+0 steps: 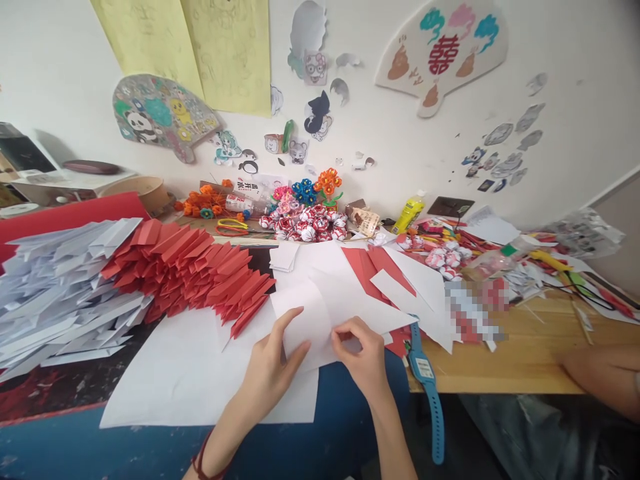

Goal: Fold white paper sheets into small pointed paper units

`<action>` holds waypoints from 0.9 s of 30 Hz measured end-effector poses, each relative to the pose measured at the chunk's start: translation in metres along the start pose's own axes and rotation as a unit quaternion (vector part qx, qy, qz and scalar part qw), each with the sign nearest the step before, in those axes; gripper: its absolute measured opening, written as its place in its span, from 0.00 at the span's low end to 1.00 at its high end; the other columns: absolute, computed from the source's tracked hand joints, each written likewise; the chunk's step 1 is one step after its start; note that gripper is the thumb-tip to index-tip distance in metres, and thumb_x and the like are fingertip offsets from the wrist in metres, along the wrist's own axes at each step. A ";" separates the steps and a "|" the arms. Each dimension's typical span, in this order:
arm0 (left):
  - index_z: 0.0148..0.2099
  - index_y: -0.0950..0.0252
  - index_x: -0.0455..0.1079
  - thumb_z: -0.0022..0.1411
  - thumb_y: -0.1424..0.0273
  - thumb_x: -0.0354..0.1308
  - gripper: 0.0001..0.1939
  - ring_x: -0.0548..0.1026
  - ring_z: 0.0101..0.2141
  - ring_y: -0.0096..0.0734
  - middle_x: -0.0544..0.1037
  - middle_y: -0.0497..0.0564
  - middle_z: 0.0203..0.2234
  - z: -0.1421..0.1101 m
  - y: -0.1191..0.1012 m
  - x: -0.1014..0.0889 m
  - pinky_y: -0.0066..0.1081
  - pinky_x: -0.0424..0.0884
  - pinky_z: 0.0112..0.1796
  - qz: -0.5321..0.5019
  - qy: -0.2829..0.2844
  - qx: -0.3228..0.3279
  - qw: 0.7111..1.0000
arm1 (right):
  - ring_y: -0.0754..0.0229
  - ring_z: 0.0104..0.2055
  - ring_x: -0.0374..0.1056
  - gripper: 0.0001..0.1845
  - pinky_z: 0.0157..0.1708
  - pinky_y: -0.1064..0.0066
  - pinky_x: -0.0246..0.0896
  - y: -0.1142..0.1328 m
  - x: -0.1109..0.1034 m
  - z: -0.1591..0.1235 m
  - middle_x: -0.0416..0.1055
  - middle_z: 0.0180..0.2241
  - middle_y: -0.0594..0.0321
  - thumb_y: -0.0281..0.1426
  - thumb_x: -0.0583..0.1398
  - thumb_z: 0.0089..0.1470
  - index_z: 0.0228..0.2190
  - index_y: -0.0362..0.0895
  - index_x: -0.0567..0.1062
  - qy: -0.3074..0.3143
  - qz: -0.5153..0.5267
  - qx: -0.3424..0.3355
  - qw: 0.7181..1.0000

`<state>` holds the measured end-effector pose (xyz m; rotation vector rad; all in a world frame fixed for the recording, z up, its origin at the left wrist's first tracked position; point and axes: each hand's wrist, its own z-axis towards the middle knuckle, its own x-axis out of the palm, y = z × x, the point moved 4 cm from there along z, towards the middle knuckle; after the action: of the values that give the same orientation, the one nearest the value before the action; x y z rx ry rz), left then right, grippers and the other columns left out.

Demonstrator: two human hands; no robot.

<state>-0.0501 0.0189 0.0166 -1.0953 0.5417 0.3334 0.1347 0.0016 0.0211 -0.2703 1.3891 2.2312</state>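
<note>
A small white sheet of paper point(306, 310) lies between my hands, slightly curved, over larger white sheets. My left hand point(273, 360) is at its left side, thumb and index finger spread apart against the paper; the other fingers are mostly hidden. At the right edge of the same sheet, my right hand point(363, 350) has thumb and index finger pinched together on the paper. Under both hands spreads a big white sheet point(165, 380). Folded red paper strips point(190, 267) are heaped to the left, beside a pile of folded white paper strips point(65, 287).
A blue watch point(423, 367) hangs over the table edge at right. Red-and-white paper balls point(310, 223) and craft flowers point(327, 183) stand at the back, near a yellow bottle point(409, 212). Another person's arm point(603, 373) rests at far right.
</note>
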 end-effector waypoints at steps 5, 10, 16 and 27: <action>0.62 0.59 0.54 0.64 0.66 0.52 0.25 0.58 0.18 0.21 0.72 0.46 0.29 0.010 -0.004 0.001 0.25 0.59 0.23 -0.057 -0.008 -0.012 0.998 | 0.60 0.31 0.66 0.05 0.32 0.68 0.62 -0.003 -0.003 0.000 0.70 0.27 0.63 0.28 0.59 0.54 0.28 0.45 0.73 0.005 0.053 0.024 0.998; 0.63 0.60 0.53 0.64 0.65 0.53 0.26 0.58 0.20 0.23 0.66 0.43 0.24 0.015 -0.002 0.000 0.25 0.56 0.22 -0.099 0.000 -0.047 0.994 | 0.58 0.31 0.67 0.07 0.32 0.68 0.62 -0.006 -0.007 0.000 0.72 0.27 0.61 0.33 0.59 0.56 0.27 0.45 0.74 0.015 0.091 0.061 0.994; 0.62 0.60 0.53 0.63 0.66 0.54 0.27 0.56 0.21 0.22 0.67 0.44 0.27 0.013 0.003 -0.004 0.25 0.54 0.22 -0.108 -0.007 -0.055 0.993 | 0.58 0.32 0.68 0.07 0.33 0.69 0.62 -0.006 -0.005 0.002 0.73 0.28 0.61 0.32 0.59 0.56 0.28 0.44 0.75 0.043 0.099 0.079 0.991; 0.62 0.59 0.53 0.63 0.67 0.53 0.26 0.54 0.20 0.22 0.61 0.41 0.22 0.012 0.004 -0.002 0.25 0.53 0.22 -0.086 0.011 -0.055 0.995 | 0.60 0.30 0.66 0.04 0.32 0.70 0.60 -0.010 0.000 0.002 0.71 0.27 0.64 0.29 0.60 0.53 0.28 0.45 0.73 0.083 0.081 0.060 0.991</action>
<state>-0.0511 0.0312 0.0190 -1.2442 0.4487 0.2028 0.1399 0.0070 0.0137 -0.3168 1.6818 2.2870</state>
